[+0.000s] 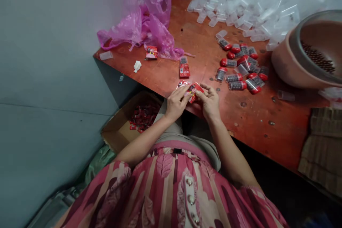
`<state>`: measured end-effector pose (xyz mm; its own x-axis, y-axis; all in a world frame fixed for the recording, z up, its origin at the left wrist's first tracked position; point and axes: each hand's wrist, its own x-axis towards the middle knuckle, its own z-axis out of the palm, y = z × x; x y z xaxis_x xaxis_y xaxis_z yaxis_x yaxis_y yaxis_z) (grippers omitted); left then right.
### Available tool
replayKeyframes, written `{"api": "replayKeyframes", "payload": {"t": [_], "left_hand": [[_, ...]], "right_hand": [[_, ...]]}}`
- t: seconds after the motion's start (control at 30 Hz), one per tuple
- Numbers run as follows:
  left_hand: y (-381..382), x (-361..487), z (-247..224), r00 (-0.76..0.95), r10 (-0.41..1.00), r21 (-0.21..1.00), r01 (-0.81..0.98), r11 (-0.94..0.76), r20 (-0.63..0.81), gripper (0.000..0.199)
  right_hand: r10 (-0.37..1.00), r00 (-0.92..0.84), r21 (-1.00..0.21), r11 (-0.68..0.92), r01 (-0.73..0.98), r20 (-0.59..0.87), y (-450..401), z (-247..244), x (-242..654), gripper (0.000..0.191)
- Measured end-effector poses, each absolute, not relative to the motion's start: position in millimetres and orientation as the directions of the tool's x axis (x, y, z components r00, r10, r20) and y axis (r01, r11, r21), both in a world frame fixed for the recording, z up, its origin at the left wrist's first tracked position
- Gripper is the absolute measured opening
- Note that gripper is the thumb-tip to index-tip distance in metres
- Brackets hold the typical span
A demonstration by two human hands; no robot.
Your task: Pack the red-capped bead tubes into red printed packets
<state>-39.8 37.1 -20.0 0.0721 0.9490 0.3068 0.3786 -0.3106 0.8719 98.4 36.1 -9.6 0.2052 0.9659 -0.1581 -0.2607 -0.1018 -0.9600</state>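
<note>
At the table's near edge, my left hand [176,104] and my right hand [210,102] pinch a small red printed packet [194,92] between them. Another shiny red-and-clear wrapper [182,84] lies just beyond my left fingers. Slightly farther away, a clear tube of dark beads [184,60] lies partly in a red wrapper [184,70]. To the right of my hands is a loose group of red-capped tubes [237,85] filled with dark beads.
Pink plastic bags [152,21] and a red packet [151,52] lie at the left. Many clear empty tubes [240,10] cover the back right, beside a bowl of beads [291,62]. A cardboard box [117,133] of red packets stands below the table.
</note>
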Motion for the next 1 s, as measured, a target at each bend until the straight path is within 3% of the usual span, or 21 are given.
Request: {"api": "replayKeyframes", "payload": {"t": [0.07,0.17,0.27,0.33,0.4,0.47,0.53,0.67,0.77,0.9,1.0], "left_hand": [[35.6,-43.4,-13.1,0.033,0.995,0.972,0.212,-0.102,0.098,0.04],[37.8,-54.8,-7.0,0.135,0.973,0.981,-0.026,0.19,-0.185,0.038],[36.7,-69.2,-5.6,0.134,0.934,0.922,-0.164,0.352,-0.332,0.036],[33.0,-77.3,-6.0,0.042,0.926,0.903,-0.21,0.375,-0.375,0.034],[28.9,-82.0,-6.7,-0.017,0.915,0.89,-0.24,0.388,-0.403,0.033],[26.0,-82.6,-7.0,-0.043,0.908,0.882,-0.262,0.391,-0.416,0.032],[24.9,-79.8,-6.6,-0.058,0.903,0.874,-0.285,0.393,-0.425,0.03],[26.7,-70.6,-3.2,-0.055,0.877,0.831,-0.353,0.429,-0.477,0.027],[29.0,-63.9,-0.1,-0.024,0.858,0.784,-0.419,0.458,-0.514,0.026],[31.0,-57.7,0.7,0.022,0.838,0.717,-0.505,0.48,-0.545,0.026],[32.7,-56.3,-0.1,0.03,0.829,0.671,-0.572,0.472,-0.558,0.027]], "right_hand": [[0.968,0.158,-0.956,-0.152,-0.252,-0.196,35.6,-4.9,99.2,0.04],[0.976,0.061,-0.957,-0.194,-0.217,-0.211,37.1,1.0,98.1,0.042],[0.986,0.049,-0.984,-0.155,-0.088,-0.159,47.6,-0.4,95.6,0.044],[0.993,0.088,-0.988,-0.094,0.124,-0.083,58.6,-4.4,93.5,0.042],[0.994,0.111,-0.904,-0.031,0.426,0.018,69.4,-8.3,91.3,0.039],[0.992,0.071,-0.725,0.03,0.688,0.108,77.1,-10.6,89.8,0.036],[0.983,0.009,-0.572,0.098,0.815,0.181,80.3,-10.5,91.0,0.034],[0.951,0.068,-0.569,0.121,0.814,0.3,83.2,-4.6,112.7,0.03],[0.907,0.281,-0.589,-0.046,0.807,0.314,94.9,0.6,141.5,0.025],[0.826,0.52,-0.551,-0.337,0.763,0.216,119.7,6.2,168.2,0.027],[0.835,0.543,-0.517,-0.427,0.742,0.089,132.4,10.8,176.5,0.029]]}}
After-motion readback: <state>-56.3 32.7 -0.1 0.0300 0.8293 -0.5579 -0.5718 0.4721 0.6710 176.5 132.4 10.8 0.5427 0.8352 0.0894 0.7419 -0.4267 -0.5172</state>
